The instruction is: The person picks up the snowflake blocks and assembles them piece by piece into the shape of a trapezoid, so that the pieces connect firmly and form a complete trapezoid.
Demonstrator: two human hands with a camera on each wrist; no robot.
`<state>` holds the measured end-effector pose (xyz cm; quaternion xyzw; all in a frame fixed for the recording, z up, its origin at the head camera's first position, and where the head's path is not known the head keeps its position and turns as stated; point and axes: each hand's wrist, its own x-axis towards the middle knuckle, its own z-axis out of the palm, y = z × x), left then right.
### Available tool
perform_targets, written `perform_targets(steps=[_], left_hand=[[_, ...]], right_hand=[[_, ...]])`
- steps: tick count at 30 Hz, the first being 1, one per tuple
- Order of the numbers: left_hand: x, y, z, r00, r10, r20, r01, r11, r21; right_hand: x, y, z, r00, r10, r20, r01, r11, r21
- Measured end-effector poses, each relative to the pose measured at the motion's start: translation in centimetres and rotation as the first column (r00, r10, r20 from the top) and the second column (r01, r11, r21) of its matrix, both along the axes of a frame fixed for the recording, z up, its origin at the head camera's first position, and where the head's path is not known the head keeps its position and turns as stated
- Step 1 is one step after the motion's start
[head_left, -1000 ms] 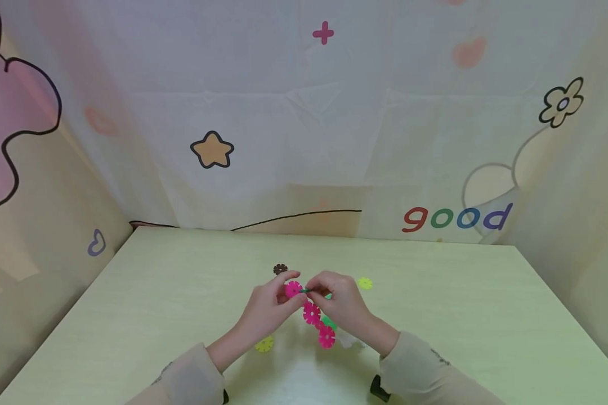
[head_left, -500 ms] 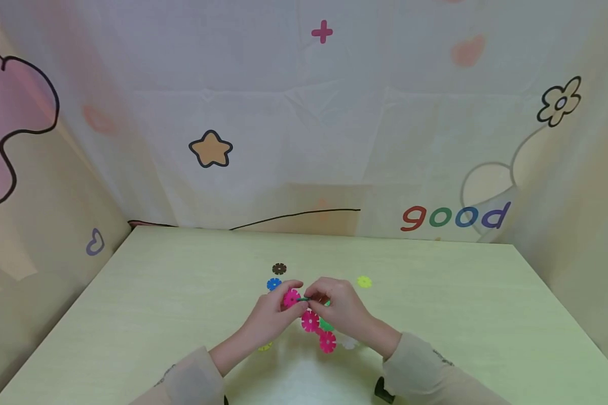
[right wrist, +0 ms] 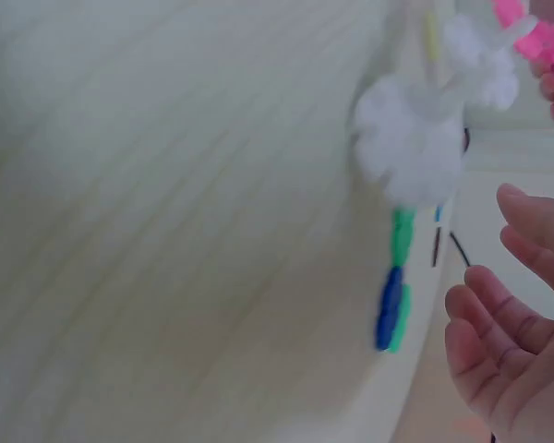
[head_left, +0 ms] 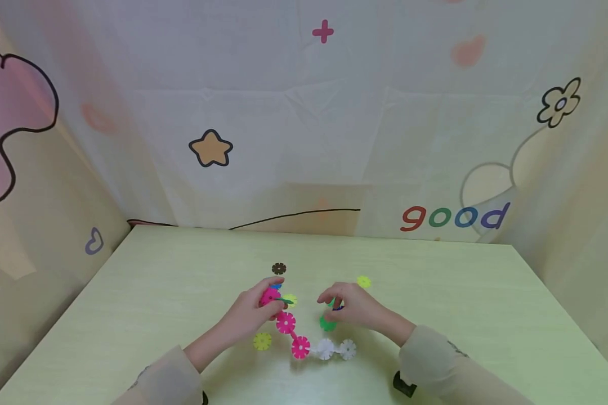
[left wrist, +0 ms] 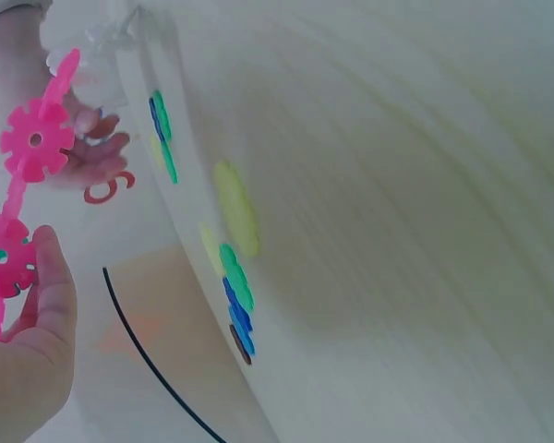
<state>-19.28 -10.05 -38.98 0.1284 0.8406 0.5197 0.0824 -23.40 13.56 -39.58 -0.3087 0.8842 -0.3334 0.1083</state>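
My left hand (head_left: 248, 310) pinches one end of a chain of notched plastic snowflake discs. The chain's pink discs (head_left: 286, 323) hang down from the fingers and lead to white discs (head_left: 347, 349) at the other end. A green disc (head_left: 286, 301), seen edge-on, sticks out of the pink disc at my left fingers. Apart from the chain, my right hand (head_left: 358, 307) hovers over loose green discs (head_left: 327, 323) and a dark blue disc (head_left: 338, 307). In the right wrist view its fingers (right wrist: 499, 314) are loosely bent, with nothing between them.
Loose discs lie around the hands on the pale table (head_left: 182, 270): a brown disc (head_left: 279, 269) and a blue disc (head_left: 276, 286) behind the left hand, yellow discs (head_left: 262, 341) nearby. A printed cloth (head_left: 284, 140) stands behind the table.
My right hand has let go of the green disc and moved right. My left hand has shifted left with the chain, and the white discs and a yellow disc have come into sight.
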Motion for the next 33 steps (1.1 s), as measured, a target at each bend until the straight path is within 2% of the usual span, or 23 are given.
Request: perform_targets(steps=[4,8,13,21,24,29,33], left_hand=[[0.0,-0.8,0.1,1.000,0.016,0.020,-0.016,1.000,0.015],[-0.1,-1.4,0.1,0.999,0.009,0.035,-0.010,1.000,0.029],[0.0,-1.8,0.1,0.999,0.003,0.041,-0.005,0.999,0.045],[0.0,-1.9,0.2,0.999,-0.010,0.038,0.008,0.998,0.061],[0.0,-1.9,0.3,0.999,-0.020,0.041,0.017,0.997,0.073],[0.0,-1.9,0.3,0.998,-0.040,0.042,0.036,0.995,0.092],[-0.1,-1.7,0.4,0.998,-0.037,0.052,0.032,0.994,0.105]], right_hand=[[-0.5,0.1,-0.9,1.000,-0.015,-0.014,0.016,0.993,0.119],[-0.8,0.1,-1.8,0.999,-0.019,-0.032,0.026,0.971,0.236],[-0.7,0.0,-2.1,0.999,-0.014,-0.053,0.029,0.959,0.282],[-0.7,-0.1,-2.4,0.996,-0.023,-0.088,0.046,0.962,0.270],[-0.6,0.0,-2.4,0.997,-0.032,-0.066,0.047,0.970,0.238],[-0.5,0.3,-2.0,0.999,-0.032,0.015,0.030,0.993,0.116],[-0.5,0.4,-1.1,0.998,-0.021,0.054,0.020,1.000,0.013]])
